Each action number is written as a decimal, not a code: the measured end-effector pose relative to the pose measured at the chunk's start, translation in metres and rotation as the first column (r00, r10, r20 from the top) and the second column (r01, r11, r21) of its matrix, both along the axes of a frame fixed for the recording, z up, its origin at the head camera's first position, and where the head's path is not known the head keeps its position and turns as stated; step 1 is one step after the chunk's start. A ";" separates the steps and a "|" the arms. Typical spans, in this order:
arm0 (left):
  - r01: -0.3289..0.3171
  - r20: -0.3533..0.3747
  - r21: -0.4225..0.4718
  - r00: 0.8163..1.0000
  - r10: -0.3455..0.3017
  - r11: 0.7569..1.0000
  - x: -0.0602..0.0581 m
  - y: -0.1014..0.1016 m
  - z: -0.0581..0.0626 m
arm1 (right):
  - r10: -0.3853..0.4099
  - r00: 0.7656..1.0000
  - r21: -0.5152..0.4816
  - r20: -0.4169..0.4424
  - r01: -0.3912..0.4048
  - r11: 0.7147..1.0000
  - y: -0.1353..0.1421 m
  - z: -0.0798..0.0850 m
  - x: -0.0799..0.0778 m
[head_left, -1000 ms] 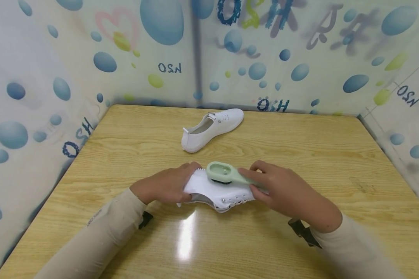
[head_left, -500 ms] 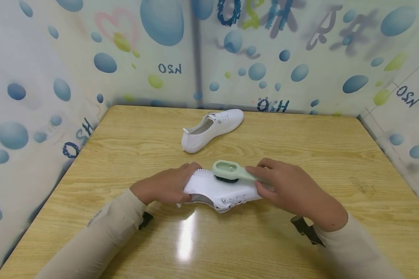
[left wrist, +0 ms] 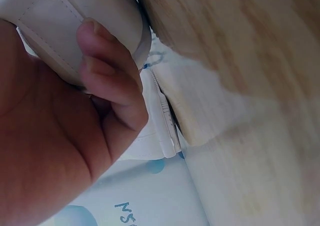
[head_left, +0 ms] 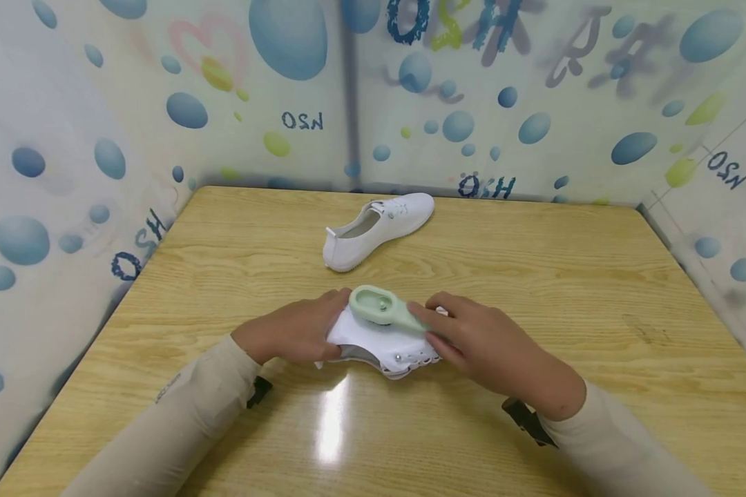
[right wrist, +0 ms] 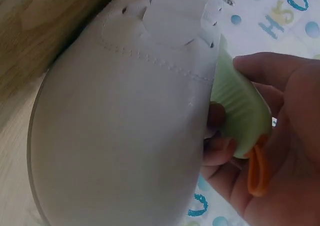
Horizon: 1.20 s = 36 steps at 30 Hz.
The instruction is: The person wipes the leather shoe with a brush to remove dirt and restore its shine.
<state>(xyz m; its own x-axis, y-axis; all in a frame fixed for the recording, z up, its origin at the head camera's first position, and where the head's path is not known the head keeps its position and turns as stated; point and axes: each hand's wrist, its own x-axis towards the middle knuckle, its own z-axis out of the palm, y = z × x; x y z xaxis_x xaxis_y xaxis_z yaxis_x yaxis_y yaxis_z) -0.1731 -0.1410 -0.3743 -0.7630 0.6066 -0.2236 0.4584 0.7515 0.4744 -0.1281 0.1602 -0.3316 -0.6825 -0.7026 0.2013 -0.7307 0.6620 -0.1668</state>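
Note:
A white lace-up shoe (head_left: 373,338) lies tilted on its side near the middle of the table, its opening facing the near edge. My left hand (head_left: 298,328) grips it by the heel; in the left wrist view the fingers (left wrist: 112,73) curl round the heel's back. With my right hand (head_left: 479,338) I hold a pale green brush (head_left: 379,307) by its handle, the head lying on the shoe's upturned side close to the left hand. The bristles are mostly hidden. An orange loop (right wrist: 257,171) hangs from the handle's end in the right wrist view.
A second white shoe (head_left: 379,231) sits upright farther back on the wooden table (head_left: 534,255), toe pointing to the back right. Behind and beside the table are walls (head_left: 410,103) printed with blue and green drops.
The right hand first slid the brush to the right along the shoe, then back left past its starting place, nearer the heel. The left hand and both shoes have kept their places.

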 end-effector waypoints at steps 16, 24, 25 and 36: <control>-0.022 0.029 -0.003 0.999 0.022 1.000 0.001 0.001 0.001 | -0.065 0.998 -0.016 0.002 0.065 0.998 0.031 0.031 0.001; -0.011 0.019 0.031 1.000 0.010 0.999 0.001 0.000 0.000 | 0.014 0.999 0.026 0.034 -0.014 1.000 0.010 0.011 -0.001; -0.009 0.015 0.036 1.000 0.008 0.999 0.000 0.000 0.000 | 0.026 0.999 0.020 0.031 -0.027 0.999 0.007 0.008 0.000; -0.015 0.020 0.025 1.000 0.015 1.000 0.000 0.000 0.000 | -0.019 0.999 0.026 0.036 0.018 1.000 0.014 0.017 0.001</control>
